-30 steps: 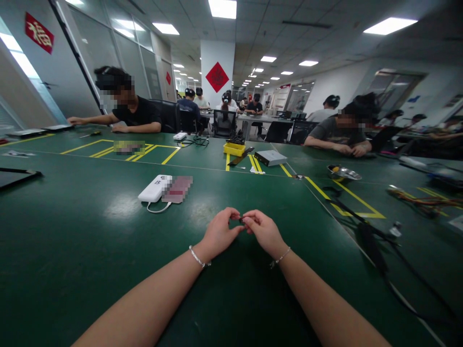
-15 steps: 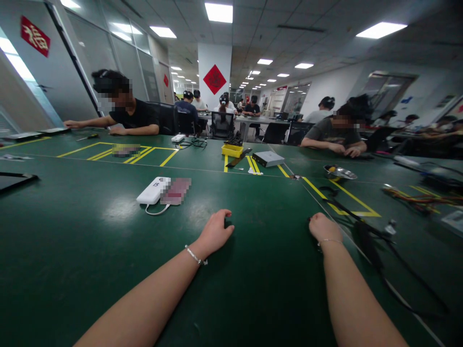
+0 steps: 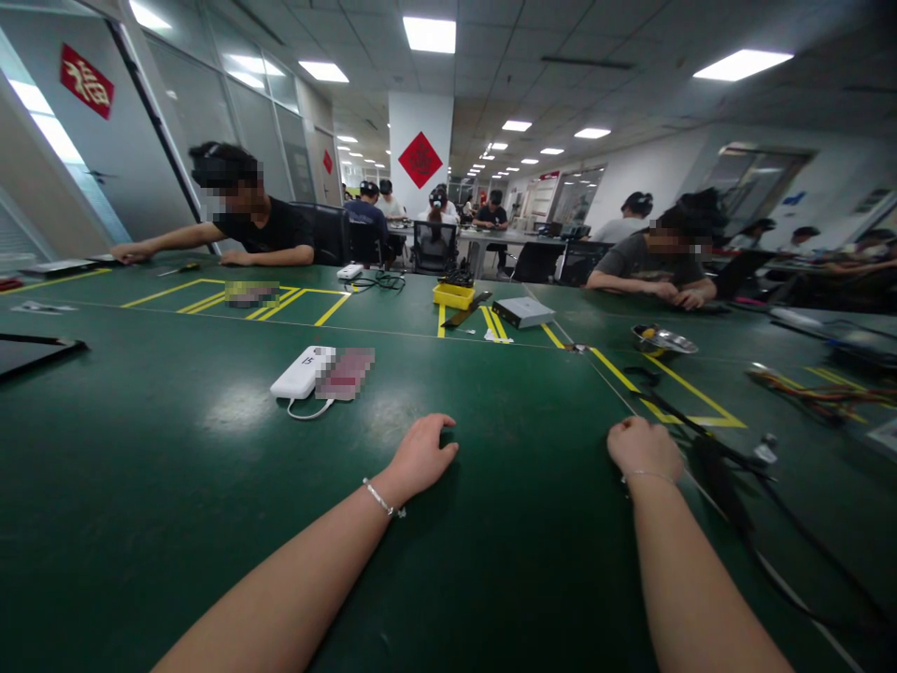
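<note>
My left hand (image 3: 423,454) rests on the green table (image 3: 505,523), palm down, with the thumb and index finger apart. Nothing shows between them. A white power bank (image 3: 301,372) lies beyond it to the left, joined by a short white cable (image 3: 309,412) to a blurred-out phone-like slab (image 3: 345,374). Farther right, my right hand (image 3: 643,449) is curled into a fist over the table. Its fingertips are turned out of sight, so anything inside is hidden. Close beside that hand, on the right, runs a thick black cable (image 3: 715,467).
Yellow tape (image 3: 725,402) marks areas on the table. A yellow tray (image 3: 452,296), a grey box (image 3: 522,311) and a metal dish (image 3: 665,341) stand farther back. Bundled coloured wires (image 3: 799,393) lie right, a dark flat panel (image 3: 38,350) left. Two people sit across the table.
The view has shifted slightly. My right hand has turned a little and moved slightly right; my left hand is almost the same. The person at far left has reached farther out.
</note>
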Demonstrator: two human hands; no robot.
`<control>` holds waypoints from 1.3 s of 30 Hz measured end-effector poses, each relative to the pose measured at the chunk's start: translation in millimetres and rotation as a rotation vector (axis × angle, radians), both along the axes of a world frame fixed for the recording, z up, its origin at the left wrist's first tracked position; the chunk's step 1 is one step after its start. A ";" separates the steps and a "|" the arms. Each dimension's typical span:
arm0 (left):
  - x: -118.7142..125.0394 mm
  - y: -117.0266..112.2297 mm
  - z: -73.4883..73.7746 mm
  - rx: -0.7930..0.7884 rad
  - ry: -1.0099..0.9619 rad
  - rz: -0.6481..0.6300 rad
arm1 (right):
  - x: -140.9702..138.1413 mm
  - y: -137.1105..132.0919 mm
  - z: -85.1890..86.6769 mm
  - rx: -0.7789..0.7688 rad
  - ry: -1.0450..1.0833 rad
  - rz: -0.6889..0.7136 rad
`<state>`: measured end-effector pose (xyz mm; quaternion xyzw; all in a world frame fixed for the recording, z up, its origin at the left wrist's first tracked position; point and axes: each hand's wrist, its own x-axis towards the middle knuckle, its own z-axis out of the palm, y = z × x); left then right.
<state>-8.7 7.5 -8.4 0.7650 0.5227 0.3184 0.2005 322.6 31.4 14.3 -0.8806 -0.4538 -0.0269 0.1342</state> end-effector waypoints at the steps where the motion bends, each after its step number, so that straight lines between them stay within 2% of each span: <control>1: 0.0 -0.1 -0.2 0.003 0.008 -0.003 | -9.9 -0.5 2.9 0.070 -0.042 0.048; 3: 0.1 -0.5 -0.5 0.007 0.030 -0.014 | -36.0 -1.9 6.9 0.179 -0.082 0.227; 5: 0.2 -0.6 -1.1 0.019 0.046 -0.036 | -68.6 -4.9 7.0 0.219 -0.060 0.465; 8: 1.0 1.0 -3.0 0.055 0.050 -0.066 | -119.0 -14.3 -1.6 0.177 -0.008 0.813; 10: 1.6 2.5 -4.6 0.057 0.066 -0.065 | -145.6 -22.9 -10.7 0.100 0.028 0.970; 12: 2.1 2.7 -5.7 0.038 0.110 -0.061 | -162.4 -30.8 -19.2 -0.001 0.067 1.066; 15: 2.1 -0.6 -5.5 0.017 0.215 -0.112 | -171.6 -37.5 -26.0 -0.113 0.116 1.129; 17: 1.7 -3.8 -4.7 0.016 0.267 -0.148 | -171.2 -37.3 -25.4 -0.117 0.131 1.153; 20: 0.5 -6.4 -3.9 0.010 0.295 -0.160 | -163.3 -31.0 -16.7 -0.043 0.131 1.194; 22: -0.5 -6.2 -3.8 0.007 0.307 -0.159 | -149.3 -24.0 -7.5 0.035 0.094 1.119; 23: -0.9 -5.8 -3.8 0.008 0.311 -0.160 | -138.6 -20.2 -2.8 0.069 0.055 1.029; 26: -1.8 -4.6 -4.0 0.010 0.314 -0.166 | -92.3 -9.7 7.8 0.109 -0.111 0.612; 28: -2.1 -4.2 -4.2 0.007 0.316 -0.166 | -56.3 -5.4 9.5 0.080 -0.162 0.336; 31: -2.4 -4.2 -4.6 0.008 0.320 -0.171 | -12.3 -2.9 3.9 0.006 -0.108 0.076; 33: -2.8 -4.1 -4.9 0.013 0.322 -0.175 | 4.5 -1.9 -2.4 -0.072 -0.044 0.011; 35: -3.0 -3.9 -5.0 0.014 0.330 -0.176 | 12.5 0.2 -8.2 -0.140 0.011 0.004; 39: -2.8 -3.7 -3.4 -0.005 0.361 -0.183 | 14.7 4.9 -14.1 -0.131 0.027 0.032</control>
